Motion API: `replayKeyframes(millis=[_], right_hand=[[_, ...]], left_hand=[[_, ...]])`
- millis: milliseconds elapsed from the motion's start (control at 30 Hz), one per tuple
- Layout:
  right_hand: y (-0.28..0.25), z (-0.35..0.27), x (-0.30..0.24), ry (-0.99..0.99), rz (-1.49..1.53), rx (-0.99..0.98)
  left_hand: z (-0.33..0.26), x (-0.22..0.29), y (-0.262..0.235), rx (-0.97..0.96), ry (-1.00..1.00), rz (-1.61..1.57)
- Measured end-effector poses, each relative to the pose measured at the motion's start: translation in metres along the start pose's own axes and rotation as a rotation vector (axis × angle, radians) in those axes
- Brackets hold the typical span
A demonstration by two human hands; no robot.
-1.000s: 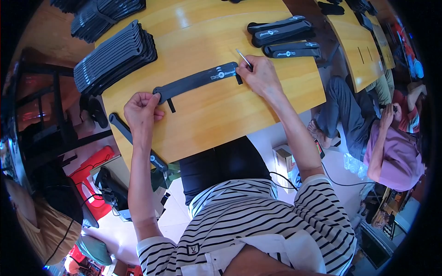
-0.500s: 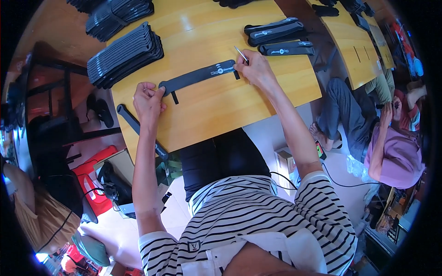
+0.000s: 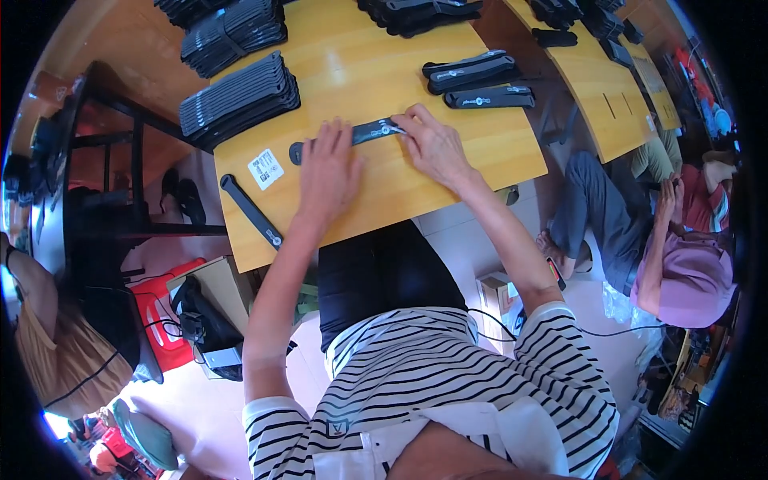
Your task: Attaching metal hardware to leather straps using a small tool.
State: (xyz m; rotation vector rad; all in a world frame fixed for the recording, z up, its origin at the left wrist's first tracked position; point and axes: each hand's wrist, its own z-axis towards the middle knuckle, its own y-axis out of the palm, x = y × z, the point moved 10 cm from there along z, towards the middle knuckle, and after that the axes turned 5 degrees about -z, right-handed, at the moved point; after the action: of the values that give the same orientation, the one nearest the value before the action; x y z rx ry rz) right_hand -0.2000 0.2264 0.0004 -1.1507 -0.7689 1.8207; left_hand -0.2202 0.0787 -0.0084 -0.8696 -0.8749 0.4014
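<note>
A dark grey flat strap [image 3: 370,133] with rounded ends and white print lies crosswise on the wooden table [image 3: 400,188]. My left hand [image 3: 328,170] rests on its left part, fingers stretched out flat; the strap's rounded left end shows beyond them. At the right part of the strap, my right hand [image 3: 436,150] has its fingers bent and drawn together, pressing on the printed area. A thin pale streak shows at these fingertips, too small to name. The strap's right end is hidden under this hand.
A tall stack of dark straps [image 3: 240,100] stands at the left, with banded bundles [image 3: 234,36] behind. More folded straps [image 3: 490,98] lie at the right. Left of my hand are a white label [image 3: 266,169] and a single strap [image 3: 250,210]. A person [image 3: 684,276] sits at the right.
My left hand has moved right from the strap's left end and flattened onto it, uncovering the white label. My right fingers have come down onto the print; the pointed tool they held no longer shows clearly.
</note>
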Motion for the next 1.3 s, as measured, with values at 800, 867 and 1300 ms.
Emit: replayKeyframes(millis=[800, 867, 1300], right_hand=[[0.024, -0.004, -0.011, -0.095, -0.187, -0.189], [0.024, -0.004, -0.009, -0.078, -0.191, -0.187], [0.008, -0.009, 0.016, 0.103, -0.221, -0.157]], left_hand=[[-0.012, -0.008, 0.046, -0.167, -0.011, 0.151], [-0.017, -0.021, 0.039, -0.164, -0.079, 0.221], [-0.031, -0.040, 0.019, -0.126, -0.227, 0.255]])
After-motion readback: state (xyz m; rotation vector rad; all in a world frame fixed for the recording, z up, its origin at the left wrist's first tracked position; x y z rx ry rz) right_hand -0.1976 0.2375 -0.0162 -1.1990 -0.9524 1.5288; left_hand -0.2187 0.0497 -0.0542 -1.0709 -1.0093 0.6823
